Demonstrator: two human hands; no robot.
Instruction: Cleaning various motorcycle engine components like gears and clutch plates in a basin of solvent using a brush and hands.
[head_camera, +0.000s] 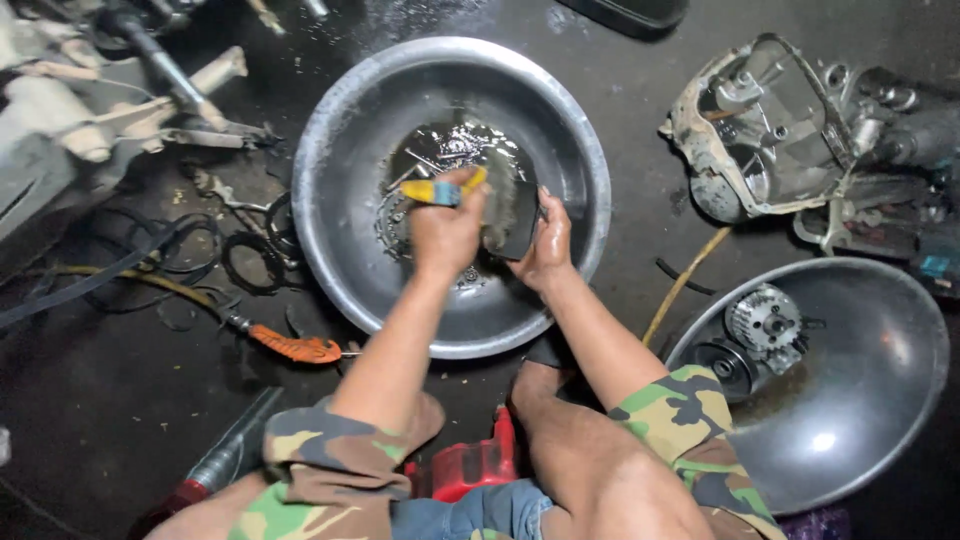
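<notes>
Hands over basin (340, 130) | left (447, 232) grips brush (440, 190) | right (545, 245) grips part (515, 215)

No packages, signs or screens on this workshop floor.
The one thing that may be a label is a small teal-blue patch (937, 266) at the far right edge, beside the dark engine parts, just above the rim of the smaller basin (905, 300); too blurred to tell.
</notes>
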